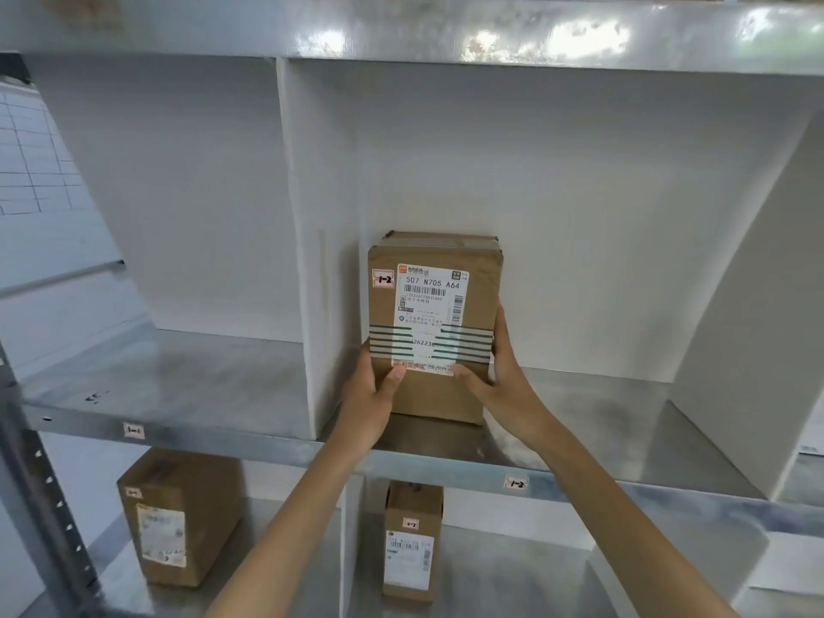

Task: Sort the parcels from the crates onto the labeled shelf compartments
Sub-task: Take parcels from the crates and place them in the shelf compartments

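Note:
A brown cardboard parcel [479, 301] with a white shipping label and a small "1-2" sticker stands upright at the left side of the middle shelf compartment. That compartment carries a "1-2" tag [516, 483] on its front rail. My left hand [372, 401] grips the parcel's lower left edge, thumb on its front face. My right hand [501, 376] grips its lower right edge, fingers up along the right side. The parcel's bottom rests on or just above the metal shelf [593, 421].
A white divider [307, 260] separates the compartment from the left one, tagged "1-1" [133, 430]. On the shelf below stand two more brown parcels, one at left [178, 515] and one in the middle [412, 541]. A perforated steel upright [40, 492] runs down the left.

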